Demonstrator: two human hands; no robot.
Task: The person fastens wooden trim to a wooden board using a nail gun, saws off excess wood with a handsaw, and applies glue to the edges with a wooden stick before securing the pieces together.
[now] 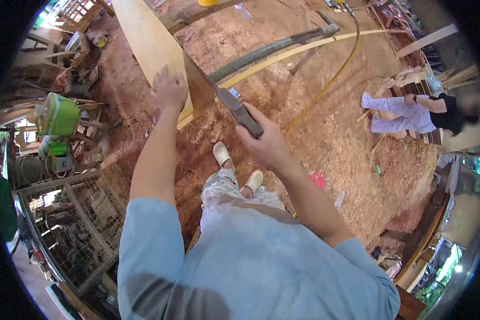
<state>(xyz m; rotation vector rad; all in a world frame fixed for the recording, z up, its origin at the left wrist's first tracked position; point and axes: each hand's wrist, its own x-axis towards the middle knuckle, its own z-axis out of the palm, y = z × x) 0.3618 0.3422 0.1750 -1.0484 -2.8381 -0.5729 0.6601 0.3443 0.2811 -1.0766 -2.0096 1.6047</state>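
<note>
A long pale wooden board (pixel 149 42) runs from the top of the view down toward me. My left hand (pixel 170 92) rests on its near end, fingers apart, with the fingertips on the wood. Just right of the board, my right hand (pixel 265 140) is wrapped round the dark handle of a handsaw (pixel 239 111). The saw's thin blade points up and left and lies along the board's right edge. Whether the teeth are in the wood cannot be made out.
Sawdust covers the ground around my feet. Beyond the board are a curved dark beam (pixel 266 53) and a yellow hose (pixel 325 90). A person (pixel 410 109) sits at the right. A green container (pixel 58 114) and a wire-mesh frame (pixel 72 218) are at the left.
</note>
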